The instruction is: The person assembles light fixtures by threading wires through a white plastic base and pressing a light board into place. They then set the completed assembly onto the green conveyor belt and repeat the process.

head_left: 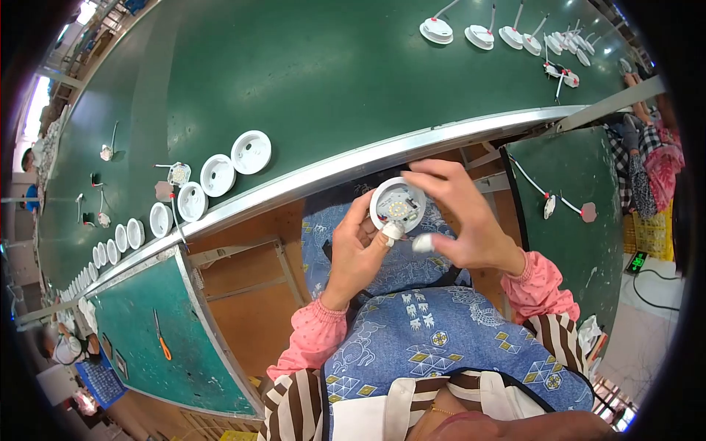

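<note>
Over the blue patterned apron (441,331), the left hand (357,255) is clamped on a round white lamp housing (376,202) holding a small LED board (398,209); the right hand (473,223), thumb and fingers apart, is beside its rim. Beyond, round white cups (251,152) line the green table (316,66).

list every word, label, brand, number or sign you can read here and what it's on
No text reads clearly enough to quote.
Blue patterned apron: white characters printed on it, too small and blurred to read.
Small black digital display at the right: lit green digits, too blurred to read.
LED circuit board in the left hand: tiny marks, too small to tell whether they are print.
</note>
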Tool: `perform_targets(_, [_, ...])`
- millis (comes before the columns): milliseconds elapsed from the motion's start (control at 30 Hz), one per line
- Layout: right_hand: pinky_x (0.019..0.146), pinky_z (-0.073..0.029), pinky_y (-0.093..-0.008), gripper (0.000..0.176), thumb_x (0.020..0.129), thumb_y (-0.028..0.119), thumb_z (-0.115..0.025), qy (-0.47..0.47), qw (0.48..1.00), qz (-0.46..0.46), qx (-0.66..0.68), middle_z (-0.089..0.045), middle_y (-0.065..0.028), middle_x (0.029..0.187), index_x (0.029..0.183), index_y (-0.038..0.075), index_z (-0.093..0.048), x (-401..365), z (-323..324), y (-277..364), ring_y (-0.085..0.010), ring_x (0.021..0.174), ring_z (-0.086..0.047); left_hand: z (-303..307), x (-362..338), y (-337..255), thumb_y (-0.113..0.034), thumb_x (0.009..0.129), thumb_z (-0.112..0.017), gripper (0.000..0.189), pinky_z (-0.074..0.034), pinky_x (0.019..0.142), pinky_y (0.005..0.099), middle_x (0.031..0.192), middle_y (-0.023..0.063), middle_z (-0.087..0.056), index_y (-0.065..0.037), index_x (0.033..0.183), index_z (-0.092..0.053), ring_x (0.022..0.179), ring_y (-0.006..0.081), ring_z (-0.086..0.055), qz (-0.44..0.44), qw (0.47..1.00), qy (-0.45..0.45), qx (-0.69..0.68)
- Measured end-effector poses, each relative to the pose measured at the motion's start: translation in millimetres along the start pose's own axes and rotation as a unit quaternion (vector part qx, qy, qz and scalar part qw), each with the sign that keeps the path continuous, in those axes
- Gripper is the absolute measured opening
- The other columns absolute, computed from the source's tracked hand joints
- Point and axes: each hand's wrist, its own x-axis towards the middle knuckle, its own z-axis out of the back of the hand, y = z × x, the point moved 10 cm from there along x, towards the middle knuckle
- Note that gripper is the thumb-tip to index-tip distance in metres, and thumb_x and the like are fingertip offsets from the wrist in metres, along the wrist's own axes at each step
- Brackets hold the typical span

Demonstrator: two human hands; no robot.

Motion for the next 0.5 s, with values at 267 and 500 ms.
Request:
perform_targets(267, [0.075,-0.055,-0.0379,0.033,0.085,-0.005,-0.061,-0.092,0.979,-0.152,0.102,-0.07,-0.0166,0.096,0.118,-0.001,-0.062,-11,-17,-34,-0.0264,0.084,-0.071,-5,-1,3,0.0,0.098,-0.06,0.038,-0.055,0.069,0.0231,0.111,0.0075,-0.067,0.002,0.135,-0.053,0.089,0.0123,-0.068,-0.035,0.995,-0.047,0.085])
perform_targets(500, [0.075,-0.054,-0.038,0.023,0.086,-0.003,-0.059,-0.067,0.966,-0.185,0.167,-0.069,-0.0169,0.094,0.108,-0.002,-0.06,-7,-31,-41,-0.0284,0.083,-0.07,-1,1,6,-0.002,0.097,-0.062,0.024,-0.052,0.06,0.0212,0.098,0.0037,-0.068,0.002,0.121,-0.063,0.075,0.0063,-0.062,-0.012,0.994,-0.109,0.02])
